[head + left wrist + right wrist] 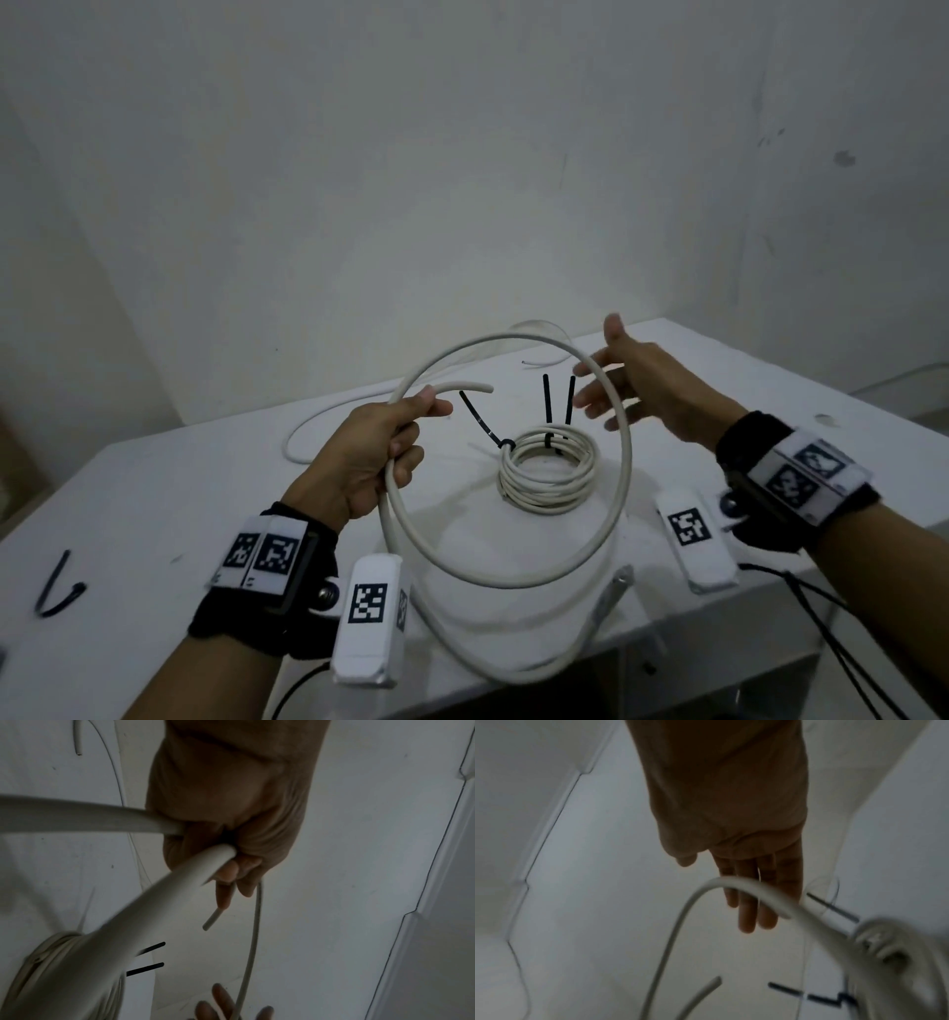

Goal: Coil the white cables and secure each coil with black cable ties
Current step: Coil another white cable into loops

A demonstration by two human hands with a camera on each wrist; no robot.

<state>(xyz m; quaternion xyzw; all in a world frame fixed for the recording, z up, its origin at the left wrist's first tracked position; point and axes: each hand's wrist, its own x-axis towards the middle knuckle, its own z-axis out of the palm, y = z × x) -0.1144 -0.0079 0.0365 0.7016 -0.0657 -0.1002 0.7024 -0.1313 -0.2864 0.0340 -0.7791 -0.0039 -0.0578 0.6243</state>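
The left hand (pixel 367 457) is raised over the table's near edge, fingers curled closed, thumb on top. The right hand (pixel 634 383) hovers higher, fingers straight and spread.

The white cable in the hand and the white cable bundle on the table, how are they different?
The held cable makes one big loose loop; the bundle is wound small and tight. The left hand holds the loop up; the bundle lies on the table. Only the bundle has black ties. Both are white.
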